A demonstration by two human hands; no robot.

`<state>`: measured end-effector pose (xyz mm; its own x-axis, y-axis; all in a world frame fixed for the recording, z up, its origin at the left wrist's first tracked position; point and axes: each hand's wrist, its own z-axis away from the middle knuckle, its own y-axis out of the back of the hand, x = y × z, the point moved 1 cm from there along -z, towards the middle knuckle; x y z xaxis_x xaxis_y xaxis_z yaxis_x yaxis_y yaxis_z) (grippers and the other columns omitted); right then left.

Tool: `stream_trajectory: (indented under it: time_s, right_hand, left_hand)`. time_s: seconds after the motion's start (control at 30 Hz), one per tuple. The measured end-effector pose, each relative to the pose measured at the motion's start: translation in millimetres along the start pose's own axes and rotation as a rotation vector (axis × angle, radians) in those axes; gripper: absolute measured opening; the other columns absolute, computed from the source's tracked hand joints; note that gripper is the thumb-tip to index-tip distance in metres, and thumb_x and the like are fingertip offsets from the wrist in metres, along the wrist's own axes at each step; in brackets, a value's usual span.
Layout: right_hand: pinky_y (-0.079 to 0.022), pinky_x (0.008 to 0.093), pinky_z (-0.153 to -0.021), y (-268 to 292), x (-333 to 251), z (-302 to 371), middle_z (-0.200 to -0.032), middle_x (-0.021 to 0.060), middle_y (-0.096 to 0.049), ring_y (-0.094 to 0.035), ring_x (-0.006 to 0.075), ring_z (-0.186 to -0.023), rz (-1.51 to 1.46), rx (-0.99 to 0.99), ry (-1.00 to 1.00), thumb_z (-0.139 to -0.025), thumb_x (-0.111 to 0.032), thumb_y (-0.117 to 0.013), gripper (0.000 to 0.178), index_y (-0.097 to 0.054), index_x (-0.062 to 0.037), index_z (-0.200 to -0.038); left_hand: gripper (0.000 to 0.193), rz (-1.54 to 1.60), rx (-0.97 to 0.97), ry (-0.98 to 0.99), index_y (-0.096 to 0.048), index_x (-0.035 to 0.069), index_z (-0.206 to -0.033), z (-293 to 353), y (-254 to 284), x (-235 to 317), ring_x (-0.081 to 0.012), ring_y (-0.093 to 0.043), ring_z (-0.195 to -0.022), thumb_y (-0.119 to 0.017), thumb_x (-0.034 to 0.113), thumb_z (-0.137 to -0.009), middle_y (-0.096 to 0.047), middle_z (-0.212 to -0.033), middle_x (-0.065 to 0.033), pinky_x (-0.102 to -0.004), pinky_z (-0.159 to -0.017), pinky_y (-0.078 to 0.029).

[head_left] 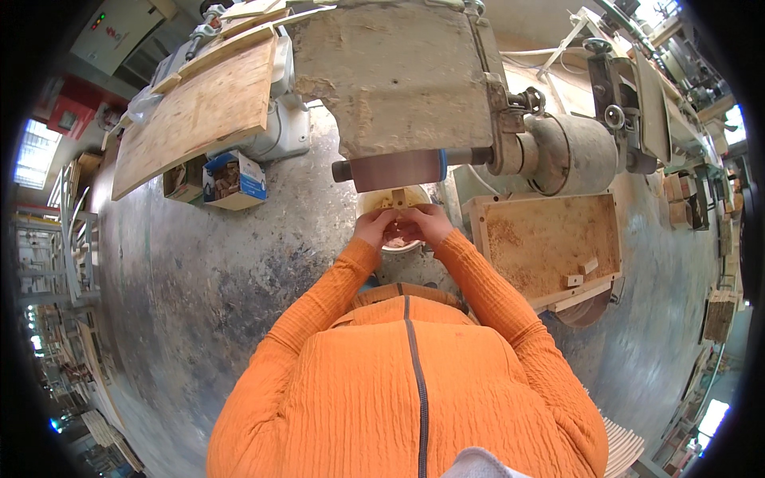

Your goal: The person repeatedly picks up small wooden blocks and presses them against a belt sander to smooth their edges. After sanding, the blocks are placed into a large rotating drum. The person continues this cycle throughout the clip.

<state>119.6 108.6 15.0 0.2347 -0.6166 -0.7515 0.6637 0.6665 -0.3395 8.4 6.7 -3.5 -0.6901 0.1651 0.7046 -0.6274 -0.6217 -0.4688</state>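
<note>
Both my hands meet in front of me, just below the brown sanding drum point(396, 170) of a belt-driven machine. My left hand point(375, 227) and my right hand point(430, 224) are closed, their fingertips together on a small wooden block point(399, 196). The block stands up from between the fingers, close under the drum; whether it touches the drum I cannot tell. Directly below my hands is a pale round bucket point(413, 248) with small wooden pieces inside, partly hidden by my fingers.
A motor point(578, 154) sits right of the drum, behind a shallow wooden tray point(478, 227) with sawdust and two small blocks. To the left, a blue cardboard box point(253, 187) of wood pieces stands on the floor beside a slanted wooden board point(199, 111). The machine's dusty table point(394, 80) rises ahead.
</note>
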Motion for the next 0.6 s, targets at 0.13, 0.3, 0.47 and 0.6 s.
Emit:
stream_trajectory:
  time_s: [0.13, 0.3, 0.47, 0.6]
  right_hand:
    - [-0.052, 0.0267, -0.058, -6, -5, -3, -0.083, 0.0123, -0.063, -0.062, 0.0178, -0.064, -0.093, 0.037, -0.013, -0.084, -0.024, -0.057, 0.033, -0.056, 0.0057, -0.099]
    - [-0.051, 0.0243, -0.057, -8, -2, -1, -0.080, 0.0107, -0.062, -0.060, 0.0147, -0.061, -0.074, 0.063, 0.042, -0.084, -0.023, -0.058, 0.032, -0.056, 0.0054, -0.098]
    - [-0.045, 0.0237, -0.054, -7, 1, 15, -0.072, 0.0071, -0.059, -0.055, 0.0109, -0.061, 0.181, 0.048, 0.327, -0.080, -0.019, -0.063, 0.030, -0.056, 0.0058, -0.095]
    - [-0.045, 0.0250, -0.056, -4, 8, 20, -0.072, 0.0077, -0.059, -0.055, 0.0128, -0.060, 0.564, 0.229, 0.422, -0.077, -0.023, -0.067, 0.037, -0.056, 0.0065, -0.096]
  left_hand:
    - [0.028, -0.005, 0.016, -0.026, -0.056, -0.005, -0.101, -9, 1, 4, -0.0161, -0.061, -0.074, -0.060, 0.016, -0.083, -0.061, -0.089, -0.0095, -0.0259, -0.066, -0.051]
    - [0.029, 0.005, 0.038, -0.060, -0.055, -0.006, -0.102, 1, -7, 9, -0.0170, -0.061, -0.078, -0.061, 0.014, -0.082, -0.061, -0.091, -0.0105, -0.0266, -0.068, -0.051]
    - [0.029, -0.050, -0.077, -0.183, -0.054, -0.004, -0.105, 16, -1, 4, -0.0174, -0.061, -0.081, -0.061, 0.013, -0.083, -0.060, -0.094, -0.0109, -0.0271, -0.071, -0.051]
    - [0.031, -0.005, -0.004, -0.131, -0.053, -0.004, -0.109, 19, -10, -2, -0.0172, -0.061, -0.082, -0.060, 0.014, -0.085, -0.061, -0.095, -0.0105, -0.0269, -0.072, -0.051]
